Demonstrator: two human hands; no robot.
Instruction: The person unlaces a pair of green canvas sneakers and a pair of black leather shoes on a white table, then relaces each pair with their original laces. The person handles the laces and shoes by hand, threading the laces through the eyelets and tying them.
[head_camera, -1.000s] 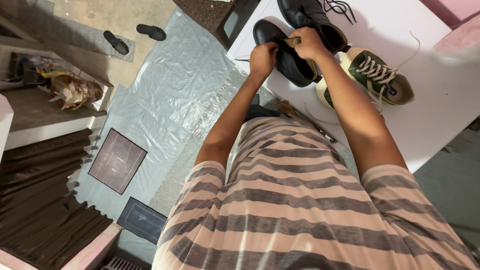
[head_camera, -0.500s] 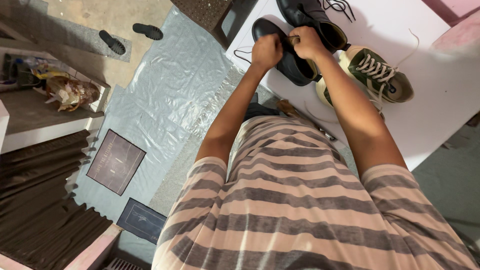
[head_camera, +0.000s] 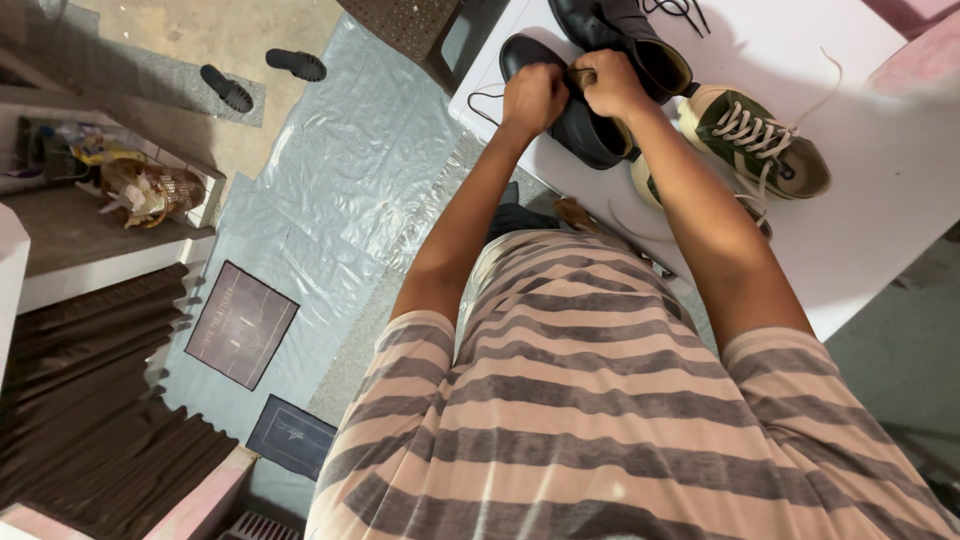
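Note:
A black leather boot (head_camera: 592, 137) lies on the white table (head_camera: 880, 230). Both my hands are closed over its lacing area. My left hand (head_camera: 535, 95) is a fist at the boot's left side, and a thin black lace (head_camera: 478, 100) loops out from it over the table edge. My right hand (head_camera: 608, 84) pinches the boot's tan-lined top next to the left hand. A second black boot (head_camera: 625, 30) stands just behind, with loose laces (head_camera: 678, 12) beyond it.
A green and cream sneaker (head_camera: 765, 145) with white laces sits right of the boots. Plastic sheeting (head_camera: 330, 190) covers the floor at left, with two dark sandals (head_camera: 265, 75), two dark mats (head_camera: 240, 322) and a ledge holding clutter (head_camera: 140, 185). A brown stool (head_camera: 415, 25) stands by the table.
My left hand has risen along the boot and closed in beside my right hand. The black lace, straight before, now hangs in a slack loop at the table edge.

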